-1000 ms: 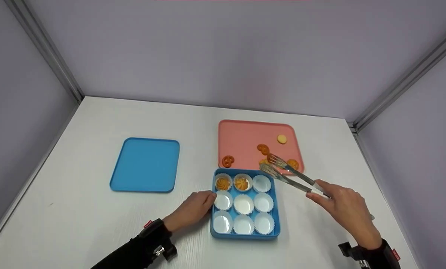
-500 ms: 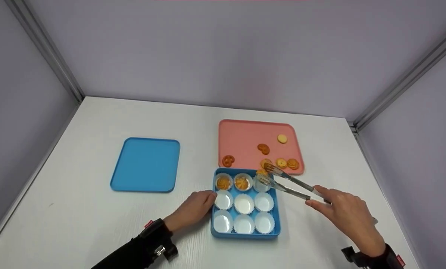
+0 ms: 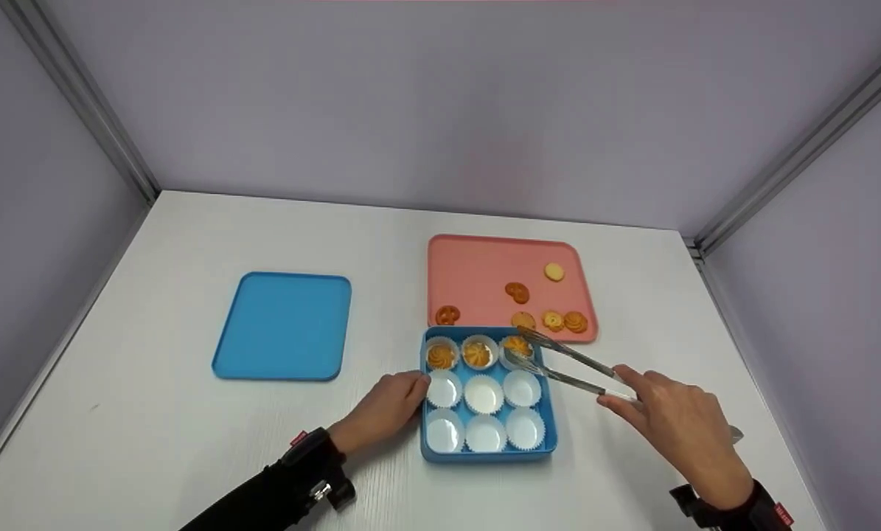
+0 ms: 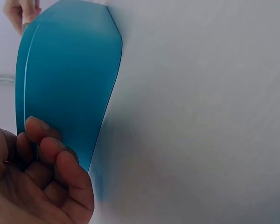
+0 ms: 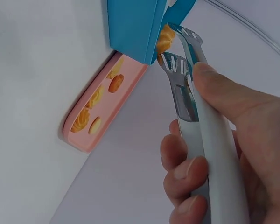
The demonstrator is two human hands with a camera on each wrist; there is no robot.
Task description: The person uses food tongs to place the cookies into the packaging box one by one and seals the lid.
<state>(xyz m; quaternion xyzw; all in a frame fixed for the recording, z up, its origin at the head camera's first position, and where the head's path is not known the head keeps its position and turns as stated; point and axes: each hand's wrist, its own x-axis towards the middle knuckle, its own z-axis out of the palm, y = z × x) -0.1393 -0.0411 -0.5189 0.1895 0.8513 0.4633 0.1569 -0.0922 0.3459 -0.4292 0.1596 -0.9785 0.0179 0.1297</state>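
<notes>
My left hand (image 3: 382, 411) grips the left wall of a blue box (image 3: 488, 457), its thumb by the rim and its fingers curled against the outside in the left wrist view. Inside the box, several white fluted cups (image 3: 483, 394) stand in rows. The far row holds swirl cookies: one at left (image 3: 441, 357), one in the middle (image 3: 477, 353) and one at right (image 3: 517, 344). My right hand (image 3: 680, 424) holds metal tongs with white handles (image 5: 219, 154). The slotted tips of the tongs stand spread around the right-hand cookie, at its cup.
Behind the box lies a pink tray (image 3: 477, 258) bearing pretzel-shaped pieces (image 3: 447, 315), a pale round cookie (image 3: 554, 271) and several golden cookies (image 3: 575, 321). A flat blue tray or lid (image 3: 281, 324) lies to the left. Grey-white walls (image 3: 440, 110) surround the white table (image 3: 116, 383).
The tongs have brought a swirl cookie from the pink tray over the box's rim into the far right cup, and their tips have spread. My left hand keeps its grip on the box.
</notes>
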